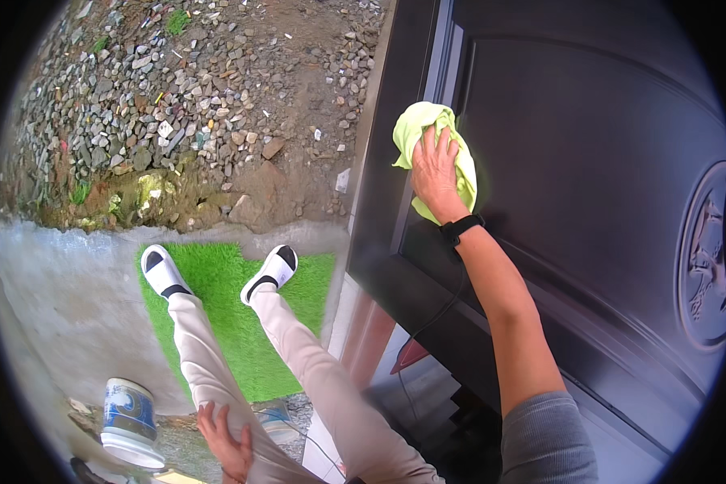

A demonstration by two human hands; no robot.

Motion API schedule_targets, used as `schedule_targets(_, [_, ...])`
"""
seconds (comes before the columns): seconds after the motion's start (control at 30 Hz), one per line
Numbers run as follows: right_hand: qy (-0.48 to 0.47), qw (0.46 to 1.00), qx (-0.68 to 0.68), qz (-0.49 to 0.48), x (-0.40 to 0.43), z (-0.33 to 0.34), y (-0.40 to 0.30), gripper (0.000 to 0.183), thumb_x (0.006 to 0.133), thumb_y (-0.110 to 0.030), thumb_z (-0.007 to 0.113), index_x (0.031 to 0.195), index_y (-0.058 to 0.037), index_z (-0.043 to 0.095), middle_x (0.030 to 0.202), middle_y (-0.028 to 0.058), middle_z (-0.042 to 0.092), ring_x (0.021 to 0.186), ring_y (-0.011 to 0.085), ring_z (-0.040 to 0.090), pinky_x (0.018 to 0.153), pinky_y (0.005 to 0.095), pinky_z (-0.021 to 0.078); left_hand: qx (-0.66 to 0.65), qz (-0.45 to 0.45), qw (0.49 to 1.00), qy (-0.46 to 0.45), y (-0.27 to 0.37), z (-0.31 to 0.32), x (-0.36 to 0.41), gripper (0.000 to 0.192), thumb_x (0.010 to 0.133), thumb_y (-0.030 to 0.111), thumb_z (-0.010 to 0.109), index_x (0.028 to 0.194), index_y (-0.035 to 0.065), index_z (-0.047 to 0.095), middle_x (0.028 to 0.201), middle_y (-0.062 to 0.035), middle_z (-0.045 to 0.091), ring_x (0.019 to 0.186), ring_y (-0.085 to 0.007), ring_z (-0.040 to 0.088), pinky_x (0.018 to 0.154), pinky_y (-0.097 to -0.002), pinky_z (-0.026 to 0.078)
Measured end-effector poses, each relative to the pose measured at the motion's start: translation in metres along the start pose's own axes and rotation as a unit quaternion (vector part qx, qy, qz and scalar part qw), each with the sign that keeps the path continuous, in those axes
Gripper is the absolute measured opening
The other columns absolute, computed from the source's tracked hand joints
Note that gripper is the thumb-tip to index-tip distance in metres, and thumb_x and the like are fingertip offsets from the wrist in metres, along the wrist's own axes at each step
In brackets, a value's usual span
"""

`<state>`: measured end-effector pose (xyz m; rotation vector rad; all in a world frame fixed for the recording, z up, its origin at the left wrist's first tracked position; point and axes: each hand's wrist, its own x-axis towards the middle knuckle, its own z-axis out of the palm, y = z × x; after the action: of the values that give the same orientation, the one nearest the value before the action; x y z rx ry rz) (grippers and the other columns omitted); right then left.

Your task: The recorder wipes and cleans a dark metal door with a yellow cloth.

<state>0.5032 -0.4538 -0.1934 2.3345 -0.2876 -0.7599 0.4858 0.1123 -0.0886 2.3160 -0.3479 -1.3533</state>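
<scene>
A yellow-green cloth (pixel 467 175) lies bunched against the raised frame moulding of a dark panelled door (pixel 556 139). My right hand (pixel 437 172), with a black band on its wrist, presses flat on the cloth with the fingers spread. Down at the bottom, my left hand (pixel 227 441) rests on my trouser leg near the knee, its fingers somewhat apart and no object visible in it. The palm side of the left hand is hidden.
My feet in white slides stand on a green artificial grass mat (pixel 230 339) over concrete (pixel 78 302). Gravel and stones (pixel 175 115) lie beyond its edge. A blue and white bucket (pixel 129 417) is at the lower left. A thin dark cable (pixel 438 316) hangs by the door.
</scene>
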Motion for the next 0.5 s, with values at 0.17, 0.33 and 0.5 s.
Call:
schedule_targets(0.17, [-0.123, 0.965, 0.029, -0.230, -0.079, -0.012, -0.009, 0.030, 0.079, -0.020, 0.054, 0.108, -0.0116, 0.058, 0.124, 0.0147, 0.044, 0.118, 0.0390, 0.037, 0.094, 0.0466, 0.0307, -0.015, -0.002, 1.000, 0.024, -0.001, 0.003, 0.001, 0.051, 0.064, 0.018, 0.064, 0.111, 0.0020, 0.051, 0.123, -0.0206, 0.040, 0.119, -0.0458, 0.030, 0.097, -0.0556, 0.027])
schedule_targets(0.33, [-0.083, 0.970, 0.015, -0.229, -0.022, -0.008, 0.029, 0.022, 0.078, -0.015, 0.056, 0.100, -0.0197, 0.060, 0.113, 0.0026, 0.051, 0.114, 0.0288, 0.042, 0.088, 0.0379, 0.0351, -0.043, -0.017, 0.999, 0.025, 0.001, 0.002, 0.003, 0.050, 0.064, 0.018, 0.064, 0.110, 0.0021, 0.052, 0.123, -0.0203, 0.040, 0.119, -0.0458, 0.030, 0.097, -0.0562, 0.027])
schedule_targets(0.5, [0.042, 0.994, -0.034, -0.092, 0.083, -0.018, 0.072, 0.025, 0.073, -0.007, 0.058, 0.097, -0.0151, 0.060, 0.105, 0.0035, 0.051, 0.107, 0.0292, 0.045, 0.081, 0.0392, 0.0372, -0.048, -0.014, 0.998, 0.047, 0.012, -0.007, 0.007, 0.044, 0.067, 0.019, 0.064, 0.106, 0.0017, 0.054, 0.119, -0.0200, 0.043, 0.118, -0.0445, 0.033, 0.096, -0.0558, 0.027])
